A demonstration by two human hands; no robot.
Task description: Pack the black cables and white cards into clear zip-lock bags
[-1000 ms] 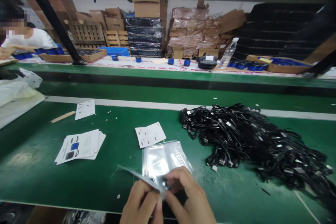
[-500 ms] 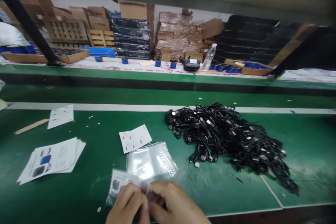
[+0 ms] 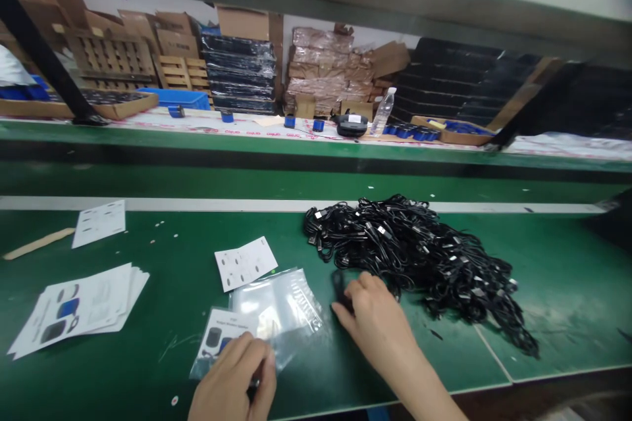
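Observation:
My left hand (image 3: 236, 378) rests near the table's front edge, fingers curled and pinched on a clear plastic bag (image 3: 217, 342) that holds a printed leaflet. My right hand (image 3: 376, 321) reaches out to the near edge of a big heap of black cables (image 3: 409, 253); its fingers are bent round a black cable end (image 3: 338, 283). A small stack of empty clear bags (image 3: 276, 306) lies between my hands. A white sticker sheet (image 3: 245, 262) lies just behind the bags.
A stack of printed leaflets (image 3: 79, 306) lies at the left, with another sticker sheet (image 3: 99, 222) and a wooden stick (image 3: 37, 243) behind it. Beyond a green conveyor belt (image 3: 296, 181), the far bench holds cardboard trays (image 3: 444, 135), a water bottle (image 3: 382, 112) and small blue parts.
My right hand has left the bag and moved right and forward to the cable heap. My left hand keeps the bag, now lying flat on the table. The view has shifted right.

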